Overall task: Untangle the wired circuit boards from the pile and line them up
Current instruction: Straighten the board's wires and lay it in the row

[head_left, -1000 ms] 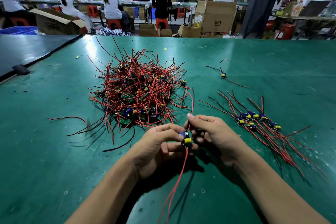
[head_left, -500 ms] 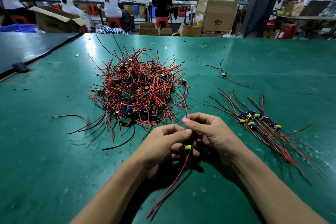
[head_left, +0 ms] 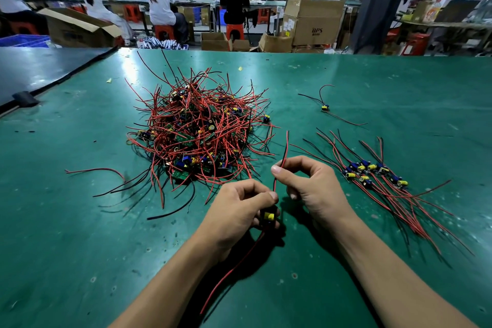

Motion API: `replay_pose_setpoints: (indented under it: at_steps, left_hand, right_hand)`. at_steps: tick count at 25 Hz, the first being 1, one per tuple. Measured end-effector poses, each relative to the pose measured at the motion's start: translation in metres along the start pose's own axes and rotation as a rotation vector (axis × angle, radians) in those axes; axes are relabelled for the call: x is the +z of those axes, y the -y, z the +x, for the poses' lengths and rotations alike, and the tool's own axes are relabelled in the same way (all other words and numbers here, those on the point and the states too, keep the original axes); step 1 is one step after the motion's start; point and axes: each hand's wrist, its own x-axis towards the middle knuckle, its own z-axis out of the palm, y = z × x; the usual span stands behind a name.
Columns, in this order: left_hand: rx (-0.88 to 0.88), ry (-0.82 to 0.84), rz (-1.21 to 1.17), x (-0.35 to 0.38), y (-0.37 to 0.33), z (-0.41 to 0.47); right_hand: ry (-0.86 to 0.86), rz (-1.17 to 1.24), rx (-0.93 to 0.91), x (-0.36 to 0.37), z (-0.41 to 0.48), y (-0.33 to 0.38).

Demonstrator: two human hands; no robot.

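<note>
Both forearms reach in from the lower edge over the green table [head_left: 80, 234], hands nearly meeting at centre. Left hand [head_left: 239, 210]: fingers curled tightly round a small circuit board [head_left: 268, 217] with a yellow part; a red wire trails from it toward the viewer. Right hand [head_left: 314, 186]: thumb and forefinger pinch the board's upper red-and-black wires [head_left: 285, 149], other fingers loosely curled. Tangled pile [head_left: 198, 133] just beyond the left hand; lined-up boards [head_left: 372, 172] right of the right hand.
</note>
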Motion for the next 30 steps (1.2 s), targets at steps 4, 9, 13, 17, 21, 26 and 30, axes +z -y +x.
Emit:
replay_pose_setpoints:
  at_steps: [4,9,13,17,21,26,30]
  left_hand:
    - [0.007,0.01,0.039,0.0,0.001,0.0]
    - [0.0,0.005,0.093,0.001,0.005,0.002]
    - [0.003,0.017,0.025,0.003,0.006,0.002]
    - [0.045,0.016,0.019,0.001,0.009,0.001]
    - [0.049,0.003,0.066,0.0,0.01,0.002]
    - [0.035,0.041,0.099,-0.001,0.008,0.002]
    - [0.033,0.064,0.111,0.0,0.007,0.001]
  right_hand:
    - [-0.122,-0.014,-0.044,0.001,0.005,-0.003]
    - [-0.048,0.159,0.062,0.004,0.008,-0.003]
    - [0.092,0.168,0.089,-0.003,0.008,-0.003]
    - [0.331,0.111,0.165,-0.008,0.004,-0.005]
    - [0.221,0.024,0.11,-0.013,0.006,-0.002]
    - [0.007,-0.071,-0.019,-0.014,0.007,-0.003]
    - [-0.133,-0.131,-0.125,-0.013,0.013,-0.002]
